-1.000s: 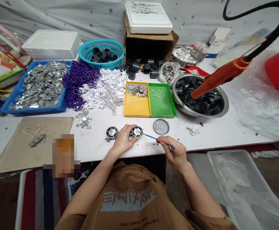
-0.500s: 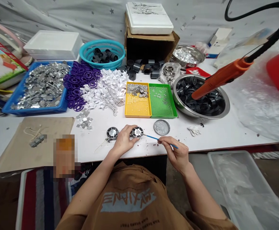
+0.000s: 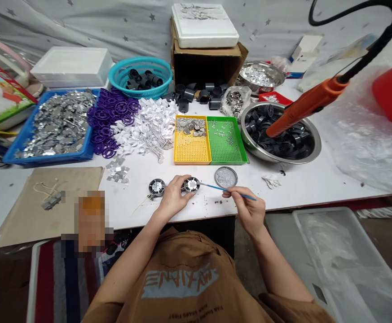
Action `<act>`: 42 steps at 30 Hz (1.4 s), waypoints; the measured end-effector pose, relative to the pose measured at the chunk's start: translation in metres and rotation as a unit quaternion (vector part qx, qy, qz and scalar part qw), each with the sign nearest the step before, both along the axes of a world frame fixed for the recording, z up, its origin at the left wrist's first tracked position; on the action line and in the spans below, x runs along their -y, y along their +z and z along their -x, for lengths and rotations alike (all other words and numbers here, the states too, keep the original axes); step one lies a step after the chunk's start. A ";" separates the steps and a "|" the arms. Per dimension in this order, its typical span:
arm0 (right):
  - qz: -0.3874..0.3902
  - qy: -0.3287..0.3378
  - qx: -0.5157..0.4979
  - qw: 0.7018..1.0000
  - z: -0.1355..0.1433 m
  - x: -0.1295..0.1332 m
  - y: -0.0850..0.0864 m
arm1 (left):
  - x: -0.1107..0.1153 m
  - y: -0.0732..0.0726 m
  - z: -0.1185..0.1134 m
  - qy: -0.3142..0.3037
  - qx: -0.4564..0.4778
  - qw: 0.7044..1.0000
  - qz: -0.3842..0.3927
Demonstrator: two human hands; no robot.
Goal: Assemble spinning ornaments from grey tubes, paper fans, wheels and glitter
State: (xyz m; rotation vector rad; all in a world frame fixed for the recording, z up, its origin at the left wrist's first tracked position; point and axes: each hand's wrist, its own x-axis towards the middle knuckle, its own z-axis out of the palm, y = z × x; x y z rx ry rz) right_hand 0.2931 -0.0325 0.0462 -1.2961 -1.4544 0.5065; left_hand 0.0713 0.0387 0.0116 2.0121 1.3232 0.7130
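Observation:
My left hand [image 3: 174,197] is closed around the side of a round black spoked part [image 3: 191,184] with a silvery centre, keeping it at the table top. Between the thumb and fingers of my right hand [image 3: 248,206] is a thin blue brush [image 3: 216,187], its tip at the right edge of that part. A second round black part [image 3: 157,186], with a pale cord beside it, lies just left of my left hand. Behind the brush sits a small round dish [image 3: 226,177] of shiny grey, wet-looking material.
Yellow [image 3: 192,154] and green trays [image 3: 227,154] hold small metal pieces. A steel bowl [image 3: 312,154] of black parts stands right, an orange-handled tool [image 3: 303,107] slanting over it. Left are purple rings [image 3: 115,105], white pieces and a blue tray [image 3: 47,158]. A blurred person [image 3: 91,224] is at left.
The brush lies slightly flatter, its tip a little higher at the part's right edge. My right hand has risen slightly; my left hand keeps its grip. The whole view has shifted a little.

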 end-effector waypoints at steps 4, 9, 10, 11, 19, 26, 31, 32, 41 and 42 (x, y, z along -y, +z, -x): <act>-0.042 -0.147 -0.137 0.979 -0.018 0.003 -0.002 | -0.012 -0.005 -0.005 0.015 -0.033 0.999 -0.030; -0.018 -0.248 -0.161 0.955 -0.048 0.011 -0.021 | -0.034 0.003 -0.012 0.050 -0.093 0.993 -0.050; -0.003 -0.254 -0.174 0.952 -0.052 0.012 -0.027 | -0.035 0.008 -0.013 0.062 -0.103 0.991 -0.064; 0.013 -0.256 -0.192 0.947 -0.056 0.013 -0.033 | -0.032 0.013 -0.015 0.074 -0.110 0.988 -0.083; 0.083 -0.225 -0.297 0.924 -0.062 0.001 -0.065 | 0.034 0.016 -0.065 -0.217 -0.070 0.974 0.011; 0.080 -0.224 -0.217 0.947 -0.067 0.011 -0.071 | 0.051 -0.002 -0.108 -0.236 -0.106 0.965 0.033; 0.077 -0.206 -0.171 0.960 -0.064 0.011 -0.065 | 0.050 0.000 -0.114 -0.226 -0.141 0.963 0.026; 0.076 -0.206 -0.156 0.963 -0.063 0.011 -0.064 | 0.050 0.000 -0.115 -0.226 -0.147 0.963 0.028; 0.042 -0.250 -0.099 0.962 -0.066 0.015 -0.064 | 0.051 -0.005 -0.129 -0.233 -0.144 0.962 0.000; 0.045 -0.253 -0.095 0.962 -0.066 0.016 -0.064 | 0.051 -0.005 -0.131 -0.243 -0.146 0.959 -0.003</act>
